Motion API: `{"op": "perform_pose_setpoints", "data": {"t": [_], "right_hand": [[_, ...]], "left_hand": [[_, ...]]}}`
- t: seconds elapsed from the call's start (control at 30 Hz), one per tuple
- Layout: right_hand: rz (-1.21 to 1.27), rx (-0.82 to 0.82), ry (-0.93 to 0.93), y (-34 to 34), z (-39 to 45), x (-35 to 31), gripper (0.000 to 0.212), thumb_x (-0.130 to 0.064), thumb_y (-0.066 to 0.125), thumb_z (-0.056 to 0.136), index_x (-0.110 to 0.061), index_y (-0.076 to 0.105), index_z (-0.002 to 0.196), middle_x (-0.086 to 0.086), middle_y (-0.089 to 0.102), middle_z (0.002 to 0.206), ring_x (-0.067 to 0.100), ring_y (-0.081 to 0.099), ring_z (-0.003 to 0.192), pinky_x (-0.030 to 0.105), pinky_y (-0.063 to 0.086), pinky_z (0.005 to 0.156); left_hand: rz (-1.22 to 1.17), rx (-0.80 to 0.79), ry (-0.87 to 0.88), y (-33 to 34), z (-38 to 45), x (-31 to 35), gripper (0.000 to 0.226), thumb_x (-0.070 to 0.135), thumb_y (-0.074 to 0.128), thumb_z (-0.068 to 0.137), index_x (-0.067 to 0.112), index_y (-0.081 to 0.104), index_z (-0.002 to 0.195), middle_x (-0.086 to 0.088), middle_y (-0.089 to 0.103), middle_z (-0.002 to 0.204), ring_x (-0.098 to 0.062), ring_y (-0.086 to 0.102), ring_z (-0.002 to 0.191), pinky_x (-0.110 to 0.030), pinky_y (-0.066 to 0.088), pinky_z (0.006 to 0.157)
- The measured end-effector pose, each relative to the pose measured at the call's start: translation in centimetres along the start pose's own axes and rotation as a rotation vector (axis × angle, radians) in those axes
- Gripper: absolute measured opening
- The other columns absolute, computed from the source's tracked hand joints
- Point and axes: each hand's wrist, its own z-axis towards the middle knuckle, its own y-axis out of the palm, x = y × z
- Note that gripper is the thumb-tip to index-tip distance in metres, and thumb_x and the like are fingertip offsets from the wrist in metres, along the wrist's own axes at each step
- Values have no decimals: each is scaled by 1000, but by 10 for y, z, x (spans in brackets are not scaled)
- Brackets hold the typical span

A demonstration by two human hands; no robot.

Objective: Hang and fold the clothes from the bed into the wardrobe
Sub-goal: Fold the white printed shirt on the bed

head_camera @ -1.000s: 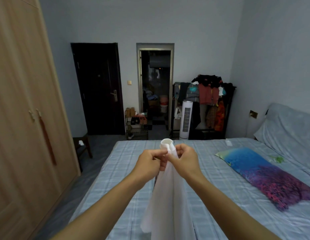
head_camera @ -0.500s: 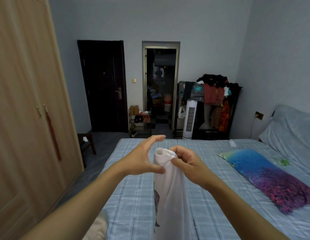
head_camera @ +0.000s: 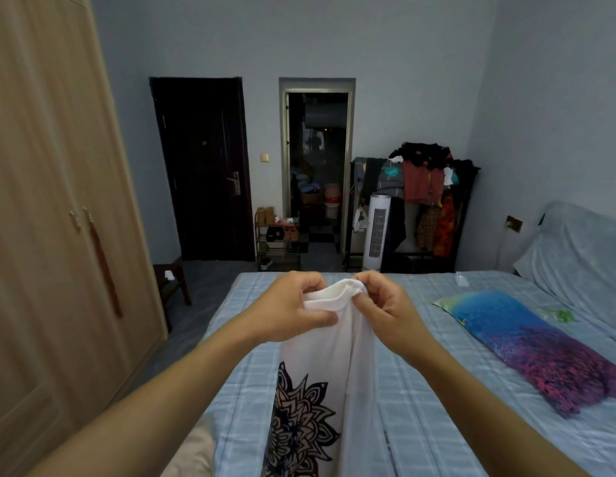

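Observation:
I hold a white T-shirt (head_camera: 337, 366) up over the bed (head_camera: 437, 390); it hangs down from its collar and shows a black flower-like print on the front. My left hand (head_camera: 292, 313) pinches the collar on its left side. My right hand (head_camera: 382, 309) pinches the collar on its right side, close beside the left hand. The wooden wardrobe (head_camera: 55, 235) stands along the left wall with its doors closed and a red tassel on one handle.
A blue and purple pillow (head_camera: 533, 342) lies on the bed's right side. A small stool (head_camera: 170, 282) stands by the wardrobe. Behind the bed are a dark door (head_camera: 203, 170), an open doorway, a shoe rack (head_camera: 277, 241), a white tower fan (head_camera: 377, 232) and a loaded clothes rack (head_camera: 423, 201).
My left hand let go of the shirt for a moment, then closed on the collar again. The collar is now spread a little between both hands and the print faces me.

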Motion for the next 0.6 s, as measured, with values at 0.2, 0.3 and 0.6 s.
{"op": "perform_pose_setpoints", "data": {"t": [0.2,0.3,0.6], "right_hand": [[54,16,1,5,-12,4,13,-31,58,94,-24,66,101,15,67,88,43,58,76,51,48,63],[43,9,11,0,-16,3,13,-30,58,94,-24,66,103,13,67,89,40,62,79,49,52,67],[-218,-100,99,-11,-69,42,49,-18,72,74,-29,51,118,-2,66,96,18,66,86,47,55,76]], "left_hand": [[174,28,53,11,3,4,14,26,73,80,20,63,73,0,61,67,-9,52,58,-36,44,56],[87,-21,23,13,4,5,15,25,71,84,24,61,73,9,56,63,-3,50,57,-25,40,53],[36,-93,21,17,9,7,11,21,70,87,14,66,81,-5,63,73,-8,55,63,-29,43,59]]}}
